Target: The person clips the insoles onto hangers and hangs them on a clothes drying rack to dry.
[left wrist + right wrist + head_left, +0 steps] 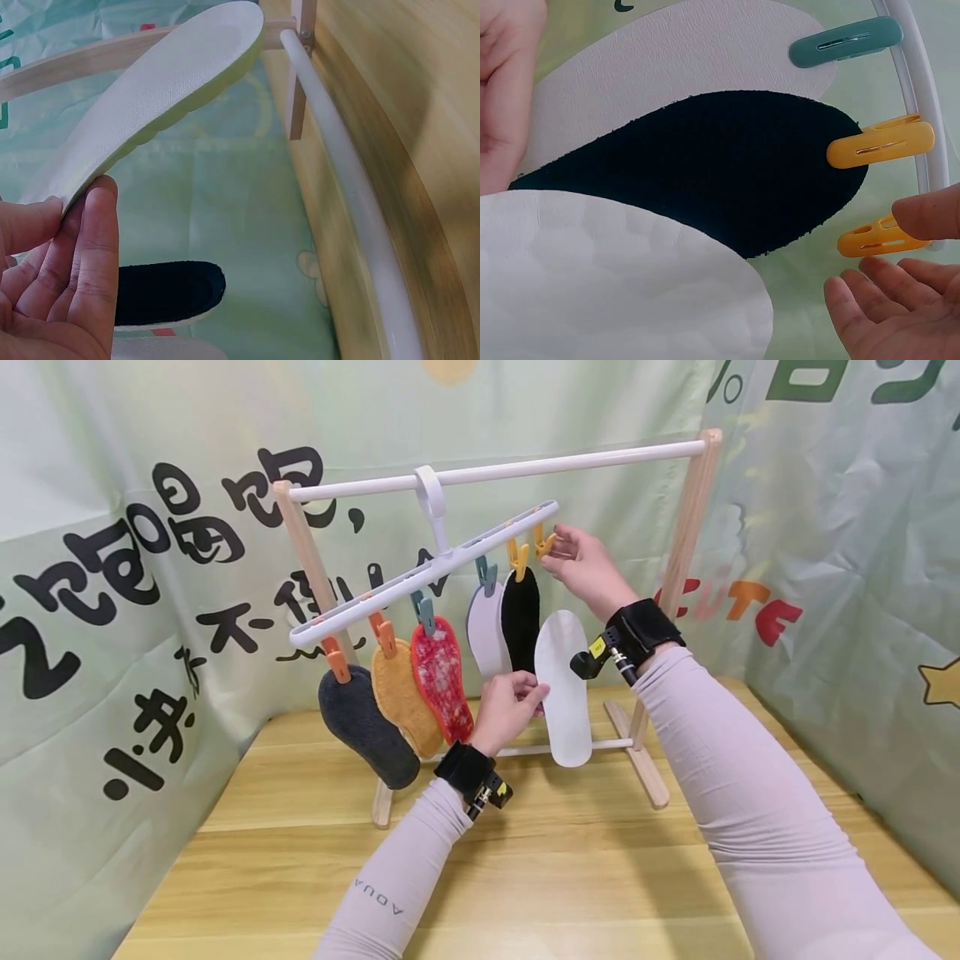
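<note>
In the head view my left hand (510, 710) pinches a white insole (566, 693) by its edge, thumb on one face and fingers on the other. The left wrist view shows the insole's (172, 82) pale green side edge. My right hand (588, 568) is at the end yellow clip (543, 543) of a hanger (427, 572). In the right wrist view its thumb (930, 214) overlaps this clip's back end, fingers just below. Beside it, another yellow clip (881, 144) holds a black insole (742, 165), and a teal clip (847, 41) a whitish insole (690, 52).
On the hanger's left half hang a dark grey insole (363, 722), a mustard insole (408, 697) and a red-and-white insole (440, 672). The tilted hanger hooks over the white rod (570, 463) of a wooden stand (686, 527) on a wood-grain table (570, 877).
</note>
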`<state>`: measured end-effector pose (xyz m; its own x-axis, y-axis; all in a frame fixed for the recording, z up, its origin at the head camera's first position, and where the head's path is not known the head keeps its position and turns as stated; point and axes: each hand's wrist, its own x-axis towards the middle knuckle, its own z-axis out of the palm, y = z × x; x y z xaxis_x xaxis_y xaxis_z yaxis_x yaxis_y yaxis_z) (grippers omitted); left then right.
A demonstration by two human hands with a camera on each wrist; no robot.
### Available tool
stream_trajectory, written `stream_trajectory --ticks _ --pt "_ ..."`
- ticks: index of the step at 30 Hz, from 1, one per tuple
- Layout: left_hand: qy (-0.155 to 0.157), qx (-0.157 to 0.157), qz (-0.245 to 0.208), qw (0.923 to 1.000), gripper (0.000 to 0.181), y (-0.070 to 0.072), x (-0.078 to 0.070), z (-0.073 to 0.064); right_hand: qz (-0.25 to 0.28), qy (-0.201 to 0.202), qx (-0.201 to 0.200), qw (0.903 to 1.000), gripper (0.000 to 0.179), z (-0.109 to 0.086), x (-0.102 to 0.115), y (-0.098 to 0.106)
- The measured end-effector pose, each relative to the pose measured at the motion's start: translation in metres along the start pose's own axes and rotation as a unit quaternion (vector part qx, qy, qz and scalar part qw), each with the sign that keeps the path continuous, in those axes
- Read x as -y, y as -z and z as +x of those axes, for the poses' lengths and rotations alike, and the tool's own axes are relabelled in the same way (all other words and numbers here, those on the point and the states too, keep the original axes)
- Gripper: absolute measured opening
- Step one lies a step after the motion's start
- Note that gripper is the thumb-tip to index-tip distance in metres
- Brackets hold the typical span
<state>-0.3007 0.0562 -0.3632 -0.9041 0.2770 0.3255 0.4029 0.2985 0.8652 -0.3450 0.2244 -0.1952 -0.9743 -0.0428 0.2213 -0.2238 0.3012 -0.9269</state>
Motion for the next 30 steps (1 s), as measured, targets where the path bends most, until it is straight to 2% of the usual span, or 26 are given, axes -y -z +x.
stream_trajectory --ticks 6,14,23,30 --pt "-0.003 -0.001 0.001 1.0 0.014 0.001 -0.001 -0.001 -0.007 0.006 -0.003 1.0 0.069 -0.002 0.0 0.0" --pt "-0.013 0.001 -0.014 0.9998 0.014 0.0 0.0 -0.001 -0.058 0.057 0.004 0.9967 0.068 -0.006 -0.009 0.005" --pt "-0.021 -0.001 -0.002 0.9998 0.014 0.0 0.0 -0.003 -0.057 0.086 -0.008 0.9947 0.064 -0.019 -0.016 0.01" --pt "-0.023 0.004 -0.01 0.9997 0.014 -0.002 -0.002 -0.005 -0.048 0.11 -0.018 0.9926 0.058 -0.033 -0.021 0.017"
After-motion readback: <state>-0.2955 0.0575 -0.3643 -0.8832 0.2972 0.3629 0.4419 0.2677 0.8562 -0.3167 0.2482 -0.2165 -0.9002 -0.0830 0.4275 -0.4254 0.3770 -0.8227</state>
